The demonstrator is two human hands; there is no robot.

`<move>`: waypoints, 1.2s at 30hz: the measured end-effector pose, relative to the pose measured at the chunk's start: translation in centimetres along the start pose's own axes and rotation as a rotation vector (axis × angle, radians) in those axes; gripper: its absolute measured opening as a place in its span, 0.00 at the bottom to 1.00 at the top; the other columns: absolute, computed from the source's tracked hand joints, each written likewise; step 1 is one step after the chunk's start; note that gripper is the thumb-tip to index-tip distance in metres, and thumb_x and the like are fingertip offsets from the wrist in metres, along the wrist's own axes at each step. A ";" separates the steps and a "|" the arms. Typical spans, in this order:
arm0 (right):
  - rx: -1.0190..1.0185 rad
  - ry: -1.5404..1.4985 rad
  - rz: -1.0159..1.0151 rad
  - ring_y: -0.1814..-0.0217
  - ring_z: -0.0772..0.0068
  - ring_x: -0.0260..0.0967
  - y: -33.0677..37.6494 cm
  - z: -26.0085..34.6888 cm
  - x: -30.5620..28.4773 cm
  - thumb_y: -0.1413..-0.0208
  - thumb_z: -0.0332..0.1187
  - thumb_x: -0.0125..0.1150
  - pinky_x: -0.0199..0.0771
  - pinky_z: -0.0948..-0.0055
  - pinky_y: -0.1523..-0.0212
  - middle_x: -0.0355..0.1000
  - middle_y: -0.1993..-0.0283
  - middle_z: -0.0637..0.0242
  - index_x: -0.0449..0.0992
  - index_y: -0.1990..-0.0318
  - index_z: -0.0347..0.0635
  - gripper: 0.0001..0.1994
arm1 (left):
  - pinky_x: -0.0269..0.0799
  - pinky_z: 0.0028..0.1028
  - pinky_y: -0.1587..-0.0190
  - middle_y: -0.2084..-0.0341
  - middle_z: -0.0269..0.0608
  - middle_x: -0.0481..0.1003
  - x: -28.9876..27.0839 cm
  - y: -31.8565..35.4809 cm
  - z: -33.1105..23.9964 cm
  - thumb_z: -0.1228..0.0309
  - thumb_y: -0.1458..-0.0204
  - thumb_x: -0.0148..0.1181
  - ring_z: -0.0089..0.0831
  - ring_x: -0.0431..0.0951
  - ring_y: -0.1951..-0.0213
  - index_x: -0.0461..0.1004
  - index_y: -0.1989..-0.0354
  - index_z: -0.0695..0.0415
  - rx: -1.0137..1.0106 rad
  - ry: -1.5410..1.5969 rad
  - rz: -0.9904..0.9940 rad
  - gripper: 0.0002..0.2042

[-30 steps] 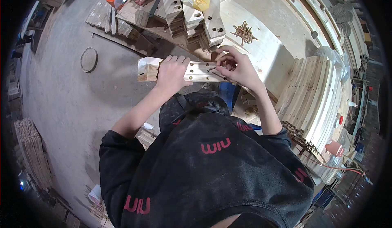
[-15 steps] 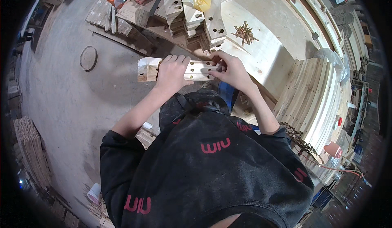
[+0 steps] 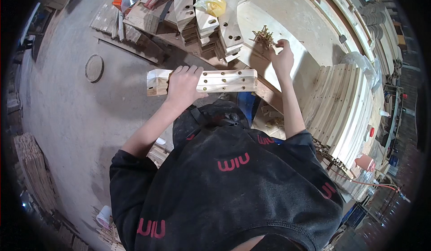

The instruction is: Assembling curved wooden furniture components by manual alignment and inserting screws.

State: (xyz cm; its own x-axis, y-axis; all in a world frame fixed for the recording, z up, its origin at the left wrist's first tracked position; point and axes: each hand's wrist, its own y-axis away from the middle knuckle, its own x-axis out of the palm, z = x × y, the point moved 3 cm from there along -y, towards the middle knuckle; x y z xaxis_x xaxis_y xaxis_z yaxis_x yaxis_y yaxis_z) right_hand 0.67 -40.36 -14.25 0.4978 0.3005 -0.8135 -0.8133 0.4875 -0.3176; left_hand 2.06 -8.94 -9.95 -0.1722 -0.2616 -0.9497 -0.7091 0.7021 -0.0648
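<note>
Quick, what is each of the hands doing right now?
Left hand: closed around the drilled wooden block.
Right hand: fingers at the pile of screws; cannot tell whether it holds any.

Woodworking shop: stacked curved wooden parts (image 3: 345, 112).

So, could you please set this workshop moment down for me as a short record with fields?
Setting: wood workshop, concrete floor, seen from above
Left hand: grip closed around a wooden block with a row of holes, held level
Right hand: reaching to a pile of screws on a pale curved board; grip hard to judge
Behind the block: stacked curved wooden pieces, a yellow bag on top
Person's right: rows of curved slats
Floor: round metal cover
</note>
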 end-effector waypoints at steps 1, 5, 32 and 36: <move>-0.110 0.097 -0.054 0.66 0.56 0.72 -0.2 -0.8 0.5 0.54 0.27 0.59 0.70 0.62 0.64 0.74 0.61 0.59 0.67 0.52 0.43 0.19 | 0.66 0.29 0.59 0.72 0.41 0.73 0.0 0.0 0.0 0.59 0.79 0.74 0.35 0.73 0.65 0.72 0.65 0.60 0.001 0.008 -0.005 0.29; -0.043 0.274 0.072 0.64 0.56 0.72 -0.6 -1.4 1.2 0.52 0.25 0.53 0.71 0.60 0.64 0.74 0.62 0.58 0.66 0.48 0.46 0.21 | 0.67 0.29 0.59 0.72 0.41 0.73 -0.1 0.0 -0.1 0.59 0.79 0.74 0.35 0.74 0.66 0.72 0.65 0.60 -0.008 0.012 -0.002 0.29; -0.497 -0.198 0.753 0.68 0.52 0.72 5.9 13.2 -4.3 0.59 0.22 0.56 0.72 0.63 0.65 0.72 0.72 0.51 0.72 0.58 0.36 0.16 | 0.66 0.29 0.58 0.72 0.40 0.72 0.4 -0.7 -0.6 0.57 0.79 0.73 0.34 0.73 0.65 0.72 0.66 0.59 0.063 -0.071 0.060 0.29; -0.585 -0.176 0.683 0.69 0.50 0.71 6.4 13.8 -3.9 0.60 0.22 0.55 0.71 0.59 0.67 0.71 0.74 0.50 0.71 0.56 0.36 0.18 | 0.66 0.28 0.58 0.72 0.40 0.72 0.2 -0.5 -0.3 0.57 0.79 0.73 0.34 0.73 0.65 0.71 0.67 0.59 0.059 -0.071 0.030 0.28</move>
State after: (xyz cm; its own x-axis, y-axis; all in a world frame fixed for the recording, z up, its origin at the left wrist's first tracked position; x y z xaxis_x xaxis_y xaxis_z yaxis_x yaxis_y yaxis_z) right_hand -2.35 -27.06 -6.38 -0.1474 0.5147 -0.8446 -0.9468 -0.3204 -0.0300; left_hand 2.14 -9.55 -9.97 -0.1426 -0.1937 -0.9706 -0.6623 0.7475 -0.0519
